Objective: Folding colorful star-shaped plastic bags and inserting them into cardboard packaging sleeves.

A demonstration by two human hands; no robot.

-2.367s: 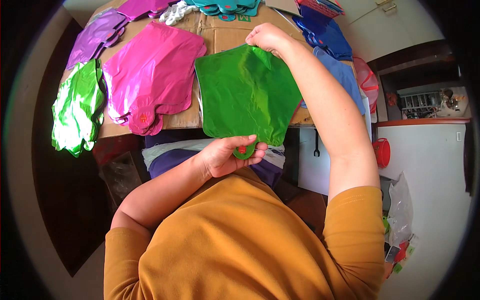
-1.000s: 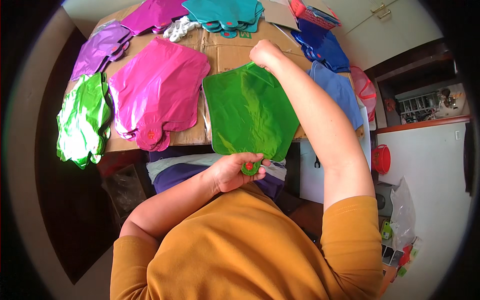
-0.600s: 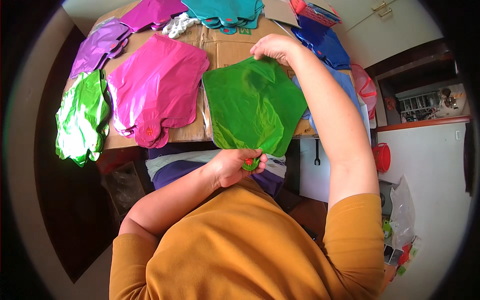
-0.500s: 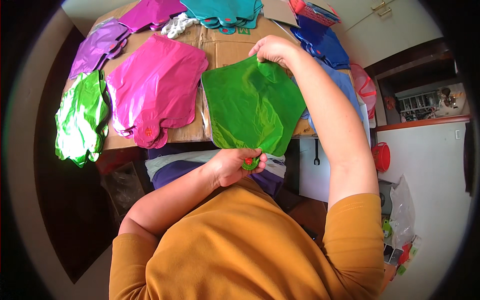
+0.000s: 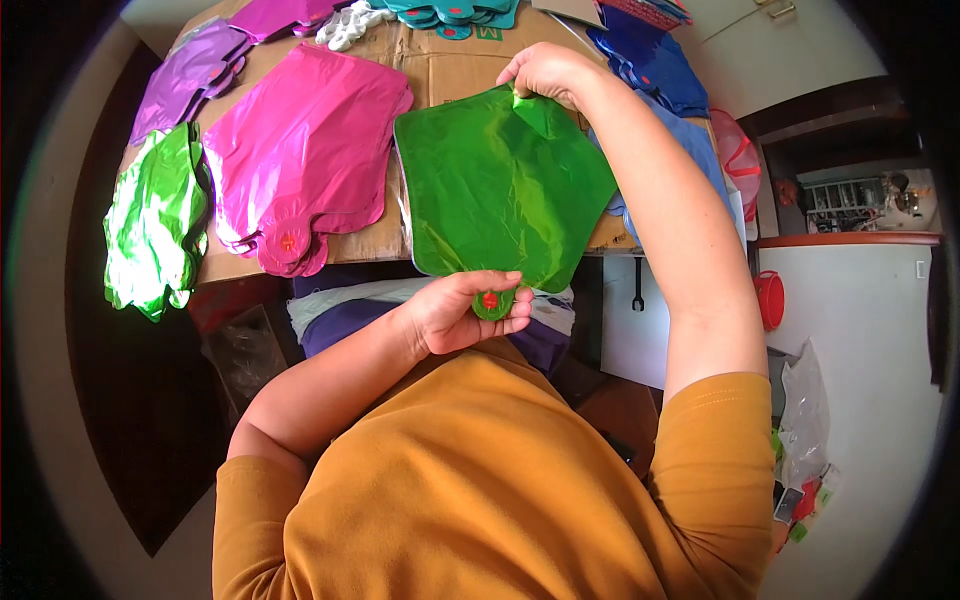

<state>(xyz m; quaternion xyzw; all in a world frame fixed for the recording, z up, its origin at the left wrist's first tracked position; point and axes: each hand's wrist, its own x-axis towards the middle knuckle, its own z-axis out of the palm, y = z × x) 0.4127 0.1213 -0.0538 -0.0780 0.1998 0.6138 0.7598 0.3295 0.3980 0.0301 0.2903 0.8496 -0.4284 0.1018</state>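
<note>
A flat, shiny green foil balloon (image 5: pixel 500 190) with a round tab at its lower end hangs in front of me over the table's near edge. My right hand (image 5: pixel 550 75) pinches its upper edge between thumb and fingers. At the lower end is my left hand (image 5: pixel 465 310), its fingers curled behind the tab (image 5: pixel 491 303), which bears a red mark. The left thumb lies above the tab, across the balloon's bottom edge. Just left of the green balloon, a stack of pink foil balloons (image 5: pixel 305 150) lies on the cardboard, tabs toward me.
Cardboard (image 5: pixel 430 70) covers the table. Bright green foil balloons (image 5: pixel 155 220) hang over its left edge, with purple ones (image 5: pixel 190 75) behind. Teal (image 5: pixel 455 12) and blue (image 5: pixel 655 65) stacks lie farther back, near a white bundle (image 5: pixel 350 25). A red basket (image 5: pixel 768 300) is at the right.
The view has shifted slightly, so the table sits higher. My left thumb and fingers have loosened, and more of the tab shows. My right hand keeps its pinch on the upper edge.
</note>
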